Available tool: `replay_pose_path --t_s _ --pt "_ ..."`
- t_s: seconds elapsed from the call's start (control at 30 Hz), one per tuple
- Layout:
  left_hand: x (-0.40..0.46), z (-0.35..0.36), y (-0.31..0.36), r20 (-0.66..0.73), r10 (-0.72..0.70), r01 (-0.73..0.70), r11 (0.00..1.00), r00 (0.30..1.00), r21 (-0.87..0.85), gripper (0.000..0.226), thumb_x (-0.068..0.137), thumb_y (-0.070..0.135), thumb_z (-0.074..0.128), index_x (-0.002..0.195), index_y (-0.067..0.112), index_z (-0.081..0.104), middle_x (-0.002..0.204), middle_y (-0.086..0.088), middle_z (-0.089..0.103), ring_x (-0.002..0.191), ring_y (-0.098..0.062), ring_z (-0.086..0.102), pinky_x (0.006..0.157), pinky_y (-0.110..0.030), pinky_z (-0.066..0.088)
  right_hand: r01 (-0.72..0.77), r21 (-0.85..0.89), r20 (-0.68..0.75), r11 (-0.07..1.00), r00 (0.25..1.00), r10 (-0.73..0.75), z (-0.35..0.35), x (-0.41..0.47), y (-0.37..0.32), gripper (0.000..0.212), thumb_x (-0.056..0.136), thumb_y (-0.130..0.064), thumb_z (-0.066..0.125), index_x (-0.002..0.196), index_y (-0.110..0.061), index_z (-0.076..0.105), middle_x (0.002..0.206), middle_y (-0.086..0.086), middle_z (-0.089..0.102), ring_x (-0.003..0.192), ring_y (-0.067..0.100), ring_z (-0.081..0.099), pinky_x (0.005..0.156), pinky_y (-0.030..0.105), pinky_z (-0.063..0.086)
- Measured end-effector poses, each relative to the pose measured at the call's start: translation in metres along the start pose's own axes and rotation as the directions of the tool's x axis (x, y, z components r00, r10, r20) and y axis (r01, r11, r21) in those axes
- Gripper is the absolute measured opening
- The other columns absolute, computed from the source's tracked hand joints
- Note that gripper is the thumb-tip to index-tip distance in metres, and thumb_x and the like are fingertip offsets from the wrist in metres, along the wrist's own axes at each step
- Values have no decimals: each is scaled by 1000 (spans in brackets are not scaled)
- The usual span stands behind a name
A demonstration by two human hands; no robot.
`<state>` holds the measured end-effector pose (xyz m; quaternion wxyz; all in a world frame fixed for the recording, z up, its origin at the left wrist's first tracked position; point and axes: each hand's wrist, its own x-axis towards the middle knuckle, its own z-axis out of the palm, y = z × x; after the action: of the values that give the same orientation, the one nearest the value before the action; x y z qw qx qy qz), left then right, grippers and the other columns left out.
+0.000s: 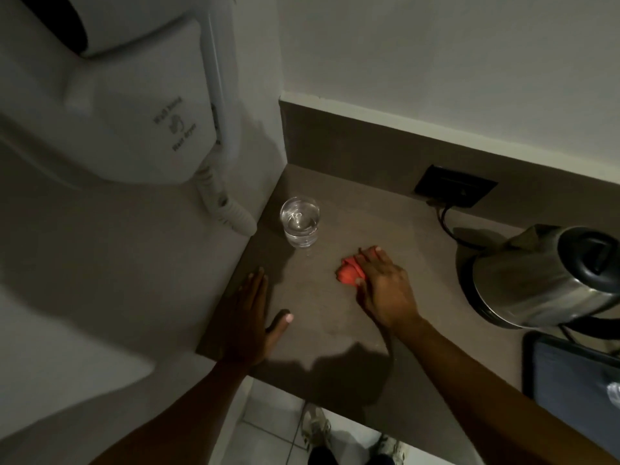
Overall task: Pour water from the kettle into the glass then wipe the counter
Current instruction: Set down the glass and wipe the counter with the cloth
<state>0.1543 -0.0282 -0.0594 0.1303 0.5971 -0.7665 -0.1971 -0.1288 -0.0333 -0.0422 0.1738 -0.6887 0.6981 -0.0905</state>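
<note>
Your right hand (382, 286) presses flat on a red cloth (349, 271) near the middle of the surface (322, 317), its grip closed down on the cloth. Your left hand (250, 317) lies open and flat at the left edge of the surface, fingers apart, holding nothing. The glass (299, 221), with water inside, stands near the far left corner. The steel kettle (543, 276) stands at the right edge. On the wall, a white dryer (134, 105) reads "Wall Mount" and "Hair Dryer".
</note>
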Motion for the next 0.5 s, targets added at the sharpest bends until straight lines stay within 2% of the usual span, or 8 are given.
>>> replay_pose_path --t_s 0.1,0.17,0.27,0.33,0.43,0.5 --pt "1 1 -2 -10 -24 23 997 1000 -75 93 78 65 50 149 8 29 159 -10 27 146 -26 25 116 -48 29 -125 64 -73 990 989 129 11 29 -48 54 93 -30 51 144 -17 42 152 5 40 145 26 25 111 41 28" --pt "1 2 -3 -52 -20 16 996 998 -90 95 79 71 46 148 6 32 157 -11 30 144 -27 28 115 -44 29 -97 39 -63 994 993 100 23 31 -71 53 93 -30 48 145 -19 41 153 4 38 146 25 21 111 41 28" --pt "0 2 -6 -99 -26 12 989 995 -144 96 81 75 38 148 6 32 156 -12 31 144 -27 28 114 -42 28 100 45 17 994 995 -101 36 8 -84 53 93 -25 52 144 -17 44 153 9 39 147 29 22 112 44 27" --pt "-1 4 -7 -123 -16 -4 988 992 -156 95 83 74 38 147 4 32 155 -14 32 144 -29 29 114 -44 30 251 46 96 967 962 -254 37 -16 -75 53 92 -24 56 143 -15 47 152 11 41 145 33 26 113 48 27" --pt "-3 6 -8 -106 16 -31 989 994 -145 98 82 75 41 148 3 30 156 -14 30 144 -30 27 114 -43 28 449 -1 212 894 873 -438 26 -46 -41 49 96 -36 51 142 -20 48 152 6 41 144 30 29 114 46 26" --pt "-3 8 -9 -75 13 -23 991 997 -133 99 79 70 49 149 5 27 158 -12 26 145 -28 23 115 -45 27 499 -75 215 863 853 -475 9 -54 -12 48 95 -42 46 138 -22 53 149 4 46 141 28 36 111 45 31"
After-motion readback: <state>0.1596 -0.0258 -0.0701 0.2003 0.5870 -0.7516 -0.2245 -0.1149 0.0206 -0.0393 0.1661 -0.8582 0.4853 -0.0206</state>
